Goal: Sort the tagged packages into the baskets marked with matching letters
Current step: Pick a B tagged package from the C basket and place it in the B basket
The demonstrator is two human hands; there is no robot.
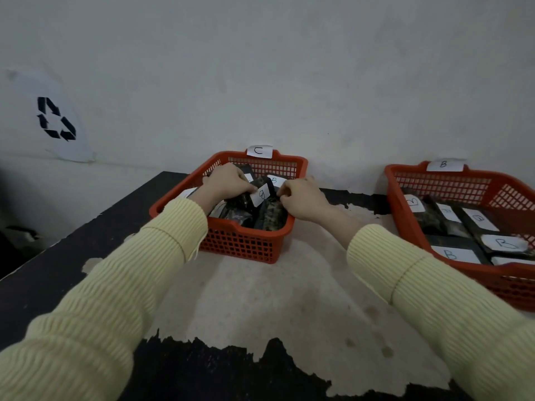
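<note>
A red basket (240,244) with a paper tag marked C (259,151) stands at the back middle of the table. It holds several dark packages with white tags. Both my hands are inside it. My left hand (228,180) grips a dark package (241,199) whose white tag (261,194) reads B. My right hand (302,198) rests curled on another dark package (273,217), its fingers closed at the tag's edge. A second package tagged B (275,180) lies behind. The right-hand red basket (434,175), marked B (444,164), holds several B-tagged packages (454,253).
The table top (260,299) is worn, pale in the middle and black at the edges. A white wall stands right behind the baskets. A white bag with a recycling symbol (56,118) hangs at the left, beyond the table's left edge.
</note>
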